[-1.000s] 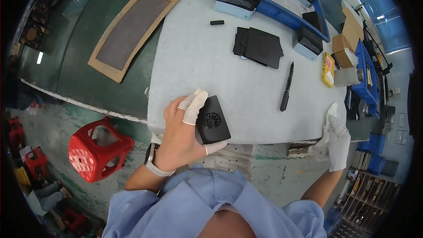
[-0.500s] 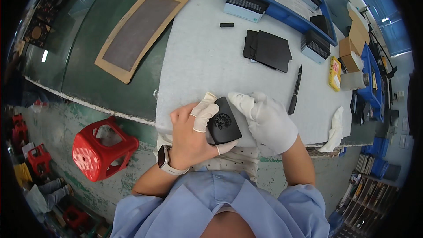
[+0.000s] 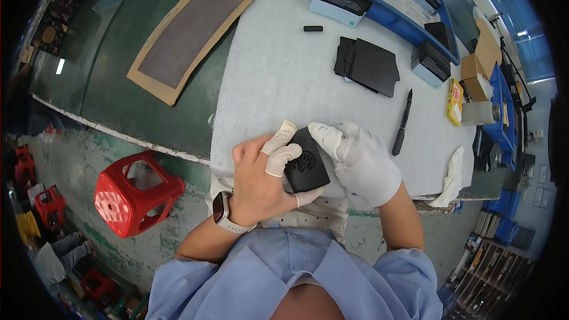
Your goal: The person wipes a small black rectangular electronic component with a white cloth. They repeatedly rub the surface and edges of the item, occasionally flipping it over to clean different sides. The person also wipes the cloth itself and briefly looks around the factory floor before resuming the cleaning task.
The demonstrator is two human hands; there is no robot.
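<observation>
My left hand [image 3: 261, 169], with pale finger cots on several fingers, grips a flat black box [image 3: 307, 163] with a raised tree emblem on its face. The thumb side and curled fingers hold its left edge, and one fingertip supports the bottom edge. My right hand [image 3: 364, 163] wears a white glove and has its fingers curled together. Its gloved tip lies against the upper right edge of the box. Whatever is between the right fingers, if anything, is hidden. Both hands are over the near edge of the white-covered table [image 3: 278, 77].
Black flat plates [image 3: 370, 65] lie stacked beyond my hands, with a black pen [image 3: 403, 121] to the right and its cap [image 3: 313, 28] farther off. A blue tray [image 3: 409, 29] holds black boxes. A brown board [image 3: 195, 35] lies left; a red stool [image 3: 139, 192] stands below.
My right glove's tip has come onto the upper right edge of the box, from just beside it. The box has shifted slightly right; the whole view has moved a little.
</observation>
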